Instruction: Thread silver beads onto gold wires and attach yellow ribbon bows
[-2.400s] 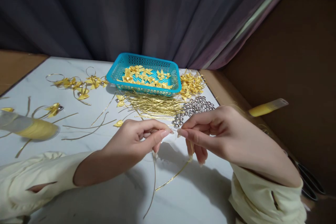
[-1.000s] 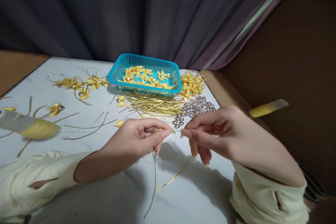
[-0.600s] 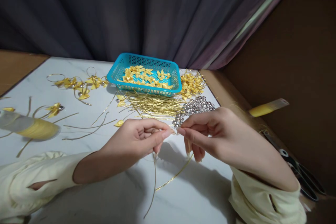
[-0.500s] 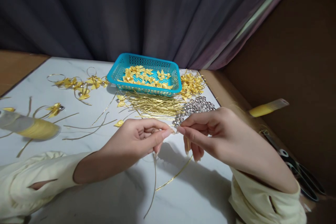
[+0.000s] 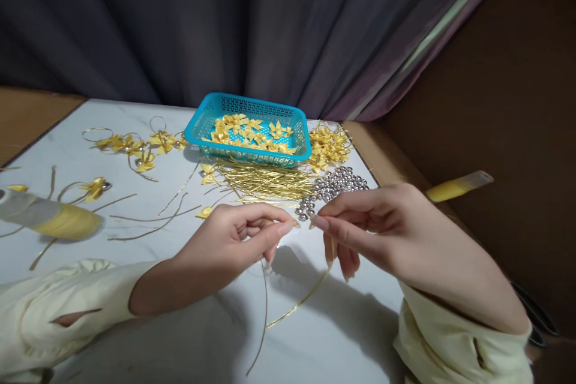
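My left hand [image 5: 245, 237] is closed, thumb and forefinger pinched at the middle of the table. A tiny tan tip shows at its fingertips, too small to name. Below it a thin dark cord [image 5: 265, 312] runs down the white tabletop [image 5: 189, 336]. My right hand [image 5: 364, 231] pinches just to the right, a small gap from the left, its lower fingers loosely curled. From beneath those fingers a gold cord [image 5: 300, 306] curves down and left; where it is gripped is hidden. Silver beads [image 5: 339, 183] lie just behind the right hand.
A blue basket [image 5: 247, 148] holds yellow ribbon flowers [image 5: 243, 129]. Gold cord lengths [image 5: 270, 180] lie before it, a flower heap [image 5: 330, 147] to its right, and looped flowers [image 5: 144, 147] to its left. Ribbon-filled tubes [image 5: 58, 216] lie at left and right [image 5: 463, 185]. Scissor handles [image 5: 535, 315] show beyond my right wrist.
My right hand has moved slightly right, widening the gap between the two pinches. Its forearm now covers more of the scissors. My left hand has hardly moved.
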### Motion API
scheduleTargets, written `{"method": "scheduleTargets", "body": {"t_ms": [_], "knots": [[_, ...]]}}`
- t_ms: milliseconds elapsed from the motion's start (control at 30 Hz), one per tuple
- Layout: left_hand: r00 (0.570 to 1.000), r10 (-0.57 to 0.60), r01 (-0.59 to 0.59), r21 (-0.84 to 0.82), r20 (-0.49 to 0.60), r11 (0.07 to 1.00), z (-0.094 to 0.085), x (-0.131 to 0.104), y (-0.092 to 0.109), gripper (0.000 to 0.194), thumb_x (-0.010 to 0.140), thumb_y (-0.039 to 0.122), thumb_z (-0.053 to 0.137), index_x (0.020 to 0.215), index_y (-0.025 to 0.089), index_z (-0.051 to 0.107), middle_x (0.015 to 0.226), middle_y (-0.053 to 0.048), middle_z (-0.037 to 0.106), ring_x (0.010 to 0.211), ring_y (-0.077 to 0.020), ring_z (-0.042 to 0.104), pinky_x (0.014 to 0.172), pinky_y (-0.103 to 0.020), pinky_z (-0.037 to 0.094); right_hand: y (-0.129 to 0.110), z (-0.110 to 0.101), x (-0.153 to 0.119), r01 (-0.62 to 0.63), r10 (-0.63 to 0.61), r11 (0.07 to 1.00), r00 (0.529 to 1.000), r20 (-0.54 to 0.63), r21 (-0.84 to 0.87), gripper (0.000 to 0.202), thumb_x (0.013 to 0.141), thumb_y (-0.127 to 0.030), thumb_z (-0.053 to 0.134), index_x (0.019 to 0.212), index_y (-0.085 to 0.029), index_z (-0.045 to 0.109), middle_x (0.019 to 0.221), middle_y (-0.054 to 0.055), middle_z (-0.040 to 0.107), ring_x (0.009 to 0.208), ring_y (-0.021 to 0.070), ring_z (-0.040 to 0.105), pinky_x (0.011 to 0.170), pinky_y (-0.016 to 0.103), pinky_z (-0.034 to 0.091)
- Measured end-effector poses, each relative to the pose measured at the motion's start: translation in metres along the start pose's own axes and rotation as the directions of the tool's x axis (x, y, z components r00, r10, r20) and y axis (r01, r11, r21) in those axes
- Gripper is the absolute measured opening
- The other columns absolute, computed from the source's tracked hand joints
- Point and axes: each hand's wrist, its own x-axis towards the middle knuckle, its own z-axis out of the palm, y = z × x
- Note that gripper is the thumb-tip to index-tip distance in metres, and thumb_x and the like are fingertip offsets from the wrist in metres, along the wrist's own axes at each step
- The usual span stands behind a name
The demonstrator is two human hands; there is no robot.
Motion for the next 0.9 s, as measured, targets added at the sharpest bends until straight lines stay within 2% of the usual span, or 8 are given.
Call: {"method": "scheduleTargets", "body": {"t_ms": [200, 633, 767, 900], "knots": [[1.000, 0.028, -0.028, 0.033, -0.001, 0.999, 0.000, 0.000, 0.000, 0.018, 0.083, 0.031, 0.057, 0.082, 0.019, 0.070, 0.050, 0.005, 0.050, 0.045, -0.0069, 0.042, 0.040, -0.015, 0.032, 0.002, -0.001, 0.003, -0.016, 0.014, 1.000, 0.996, 0.091, 0.025, 0.022, 0.083, -0.019, 0.055, 0.064, -0.014, 0.064, 0.048, 0.002, 0.061, 0.042, 0.0093, 0.056, 0.042, 0.018, 0.041], [1.000, -0.003, 0.003, -0.029, 0.013, 1.000, 0.000, 0.001, -0.001, 0.019, 0.083, 0.033, 0.058, 0.084, 0.018, 0.071, 0.048, 0.006, 0.048, 0.042, -0.0060, 0.037, 0.038, -0.015, 0.029, -0.001, 0.001, 0.004, -0.020, 0.016, 0.999, 0.995, 0.094, 0.041, 0.020, 0.080, -0.012, 0.055, 0.061, -0.013, 0.062, 0.045, -0.001, 0.060, 0.040, 0.0067, 0.054, 0.041, 0.014, 0.040], [0.999, -0.033, 0.033, -0.071, 0.000, 0.997, -0.001, 0.002, -0.001, 0.019, 0.082, 0.032, 0.059, 0.081, 0.017, 0.070, 0.046, 0.007, 0.046, 0.040, -0.0055, 0.034, 0.037, -0.015, 0.028, 0.001, -0.003, 0.001, -0.026, 0.024, 0.999, 0.995, 0.102, 0.020, 0.019, 0.080, -0.016, 0.056, 0.062, -0.013, 0.061, 0.049, 0.000, 0.062, 0.042, 0.0077, 0.056, 0.042, 0.015, 0.041], [0.998, -0.053, 0.055, -0.074, 0.028, 0.996, -0.002, 0.000, 0.000, 0.020, 0.081, 0.033, 0.060, 0.083, 0.016, 0.069, 0.046, 0.006, 0.047, 0.040, -0.0057, 0.036, 0.037, -0.016, 0.029, 0.003, -0.015, -0.002, -0.051, 0.047, 0.994, 0.998, 0.043, 0.098, 0.019, 0.079, -0.027, 0.063, 0.066, -0.014, 0.063, 0.052, 0.001, 0.064, 0.041, 0.0079, 0.055, 0.042, 0.016, 0.043]]}}
